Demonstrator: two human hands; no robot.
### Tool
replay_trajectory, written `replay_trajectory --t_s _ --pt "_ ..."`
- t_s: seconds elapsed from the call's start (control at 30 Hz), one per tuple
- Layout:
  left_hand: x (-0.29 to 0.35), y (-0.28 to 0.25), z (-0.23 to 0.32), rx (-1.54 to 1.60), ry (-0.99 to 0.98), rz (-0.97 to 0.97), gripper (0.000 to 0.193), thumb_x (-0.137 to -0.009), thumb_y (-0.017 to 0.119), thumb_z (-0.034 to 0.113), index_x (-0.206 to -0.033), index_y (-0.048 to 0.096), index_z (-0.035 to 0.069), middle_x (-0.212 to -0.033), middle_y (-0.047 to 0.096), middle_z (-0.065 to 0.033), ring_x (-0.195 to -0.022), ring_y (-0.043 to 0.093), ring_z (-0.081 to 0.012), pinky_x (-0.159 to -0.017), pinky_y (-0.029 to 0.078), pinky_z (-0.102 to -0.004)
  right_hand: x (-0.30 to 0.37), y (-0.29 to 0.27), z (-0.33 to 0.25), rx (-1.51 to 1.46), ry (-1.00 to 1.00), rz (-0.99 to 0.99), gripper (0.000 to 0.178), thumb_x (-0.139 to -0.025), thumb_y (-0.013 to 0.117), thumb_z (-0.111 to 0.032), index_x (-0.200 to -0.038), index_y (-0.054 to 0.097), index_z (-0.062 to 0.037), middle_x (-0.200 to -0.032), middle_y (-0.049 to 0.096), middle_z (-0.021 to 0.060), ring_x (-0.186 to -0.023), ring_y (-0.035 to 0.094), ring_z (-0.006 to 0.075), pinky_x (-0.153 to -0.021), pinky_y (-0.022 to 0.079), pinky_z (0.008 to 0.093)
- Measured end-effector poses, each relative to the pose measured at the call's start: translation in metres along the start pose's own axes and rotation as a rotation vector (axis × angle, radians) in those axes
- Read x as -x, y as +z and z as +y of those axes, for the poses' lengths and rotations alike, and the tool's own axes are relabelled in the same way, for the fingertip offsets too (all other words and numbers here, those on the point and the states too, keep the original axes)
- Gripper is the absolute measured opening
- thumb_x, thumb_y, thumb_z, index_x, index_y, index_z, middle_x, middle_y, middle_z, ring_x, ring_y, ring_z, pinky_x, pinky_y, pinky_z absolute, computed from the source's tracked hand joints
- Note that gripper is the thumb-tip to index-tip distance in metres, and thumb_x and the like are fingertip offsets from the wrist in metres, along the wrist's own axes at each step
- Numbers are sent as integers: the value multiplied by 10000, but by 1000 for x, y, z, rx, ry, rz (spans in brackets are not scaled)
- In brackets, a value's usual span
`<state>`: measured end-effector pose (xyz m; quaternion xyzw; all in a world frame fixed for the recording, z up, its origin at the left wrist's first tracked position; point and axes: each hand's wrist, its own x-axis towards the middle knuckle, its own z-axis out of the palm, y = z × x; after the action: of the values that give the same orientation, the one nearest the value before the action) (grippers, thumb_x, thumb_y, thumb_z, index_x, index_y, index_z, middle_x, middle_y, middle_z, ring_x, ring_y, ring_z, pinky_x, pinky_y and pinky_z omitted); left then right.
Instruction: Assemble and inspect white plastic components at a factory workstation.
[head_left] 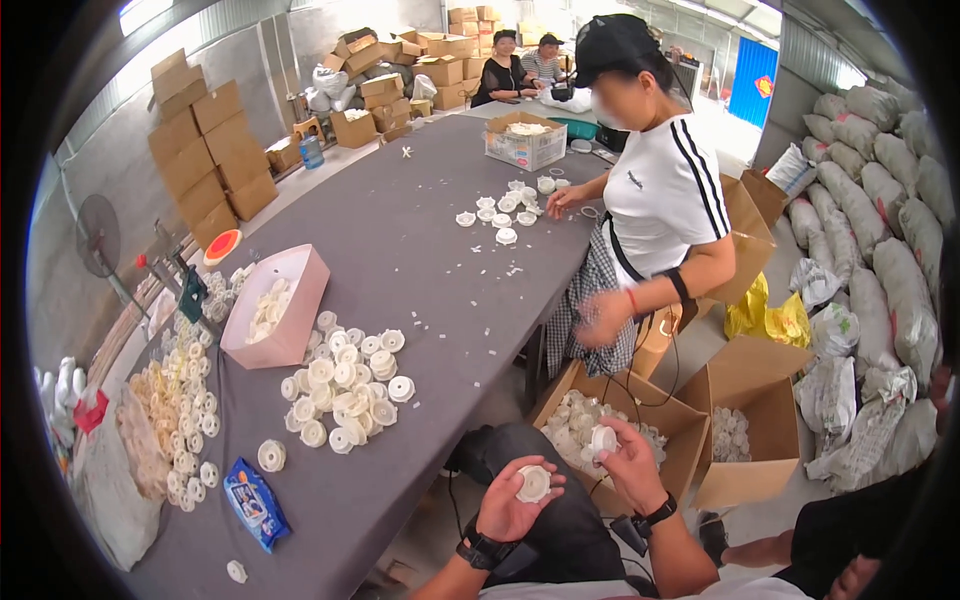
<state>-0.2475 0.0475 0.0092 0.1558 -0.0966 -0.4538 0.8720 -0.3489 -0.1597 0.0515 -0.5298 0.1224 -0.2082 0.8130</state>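
Note:
In my left hand (pixel 513 500), at the lower middle, lies a round cream plastic part (pixel 534 484) with a notched rim; thumb and fingers hold its edge. My right hand (pixel 632 466) pinches a second white round plastic part (pixel 603 440) over the near side of an open cardboard box (pixel 688 440). Many similar pale parts (pixel 572 420) fill that box. Both hands are above my lap, apart from each other. On the grey-covered table (pixel 430 300) to my left, a heap of cream round parts (pixel 345 385) is spread beside a pink box (pixel 305 300) holding small pale pieces.
A co-worker in a white shirt (pixel 660 200) stands at the table's right side, near more parts (pixel 505 215). A second carton (pixel 745 460) stands right of the first. Stacked sacks (pixel 880 250) line the right wall. A blue packet (pixel 255 505) lies on the near table.

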Motion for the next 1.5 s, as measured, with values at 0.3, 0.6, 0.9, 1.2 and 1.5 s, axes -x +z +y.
replay_trajectory --t_s 0.3,0.6,0.9,1.2,1.5 --pt "7 -10 1 4 -1 26 405 -1038 608 166 -1398 539 -7 -1360 604 -220 -1282 604 -407 -1124 478 -543 -2 -98 51 827 -23 215 597 -826 811 -55 -1358 542 -58 -1213 627 116 -1085 643 227 -863 571 362" --pt "3 -12 -8 -1 -1 35 464 -1037 640 235 -1420 516 3 -1369 602 -223 -1286 604 -404 -1140 467 -558 19 2 12 896 -146 -175 670 -764 866 -161 -1371 596 -70 -1434 514 187 -1332 495 390 -1097 438 457" --pt "3 -9 -3 -50 26 82 444 -1049 629 297 -1392 518 37 -1357 605 -214 -1262 619 -396 -1085 524 -528 3 19 -27 790 -210 -278 745 -801 881 -235 -1436 542 -43 -1389 553 172 -1300 548 331 -1105 437 438" --pt "4 -14 -3 37 26 -15 418 -1034 654 253 -1374 544 36 -1339 616 -203 -1274 608 -395 -1088 521 -523 7 4 -133 -419 -609 -577 353 -954 743 -375 -1147 634 -100 -1034 629 93 -876 636 227 -777 527 430" --pt "2 -11 -2 -27 15 19 337 -1069 587 179 -1359 541 13 -1329 615 -173 -1209 648 -307 -1032 561 -488 11 66 -33 1073 -364 -409 376 -759 874 -132 -1104 739 -73 -1133 658 122 -1022 650 282 -891 530 372"
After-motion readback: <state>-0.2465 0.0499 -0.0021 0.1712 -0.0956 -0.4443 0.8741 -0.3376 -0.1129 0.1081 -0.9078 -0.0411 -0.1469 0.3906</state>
